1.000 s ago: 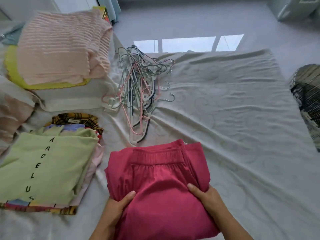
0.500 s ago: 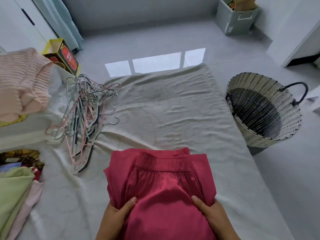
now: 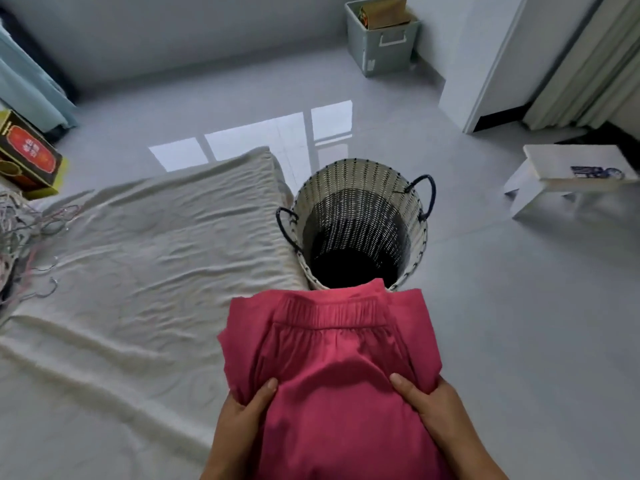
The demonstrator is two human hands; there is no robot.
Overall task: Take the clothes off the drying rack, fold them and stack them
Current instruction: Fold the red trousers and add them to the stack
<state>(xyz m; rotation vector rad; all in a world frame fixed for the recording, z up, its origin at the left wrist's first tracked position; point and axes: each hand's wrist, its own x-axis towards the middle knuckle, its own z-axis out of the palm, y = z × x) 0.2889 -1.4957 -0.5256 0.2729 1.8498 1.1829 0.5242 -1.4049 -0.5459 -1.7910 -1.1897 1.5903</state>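
Two hands are closed in a grip on a folded red garment (image 3: 329, 368): it is pinched at its sides by the left hand (image 3: 242, 414) and the right hand (image 3: 436, 407), thumbs laid on top. The near rim of a woven basket (image 3: 349, 178) is covered from view by its waistband. A cream sheet (image 3: 156, 258) is spread to the left, hangers (image 3: 20, 237) heaped at its edge.

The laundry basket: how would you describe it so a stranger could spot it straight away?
Start at the big white sheet spread on the grey floor; the basket stands at its right edge, just beyond the folded pink garment. Unlike the square box and white stool farther off, it is round, woven, with two dark handles.
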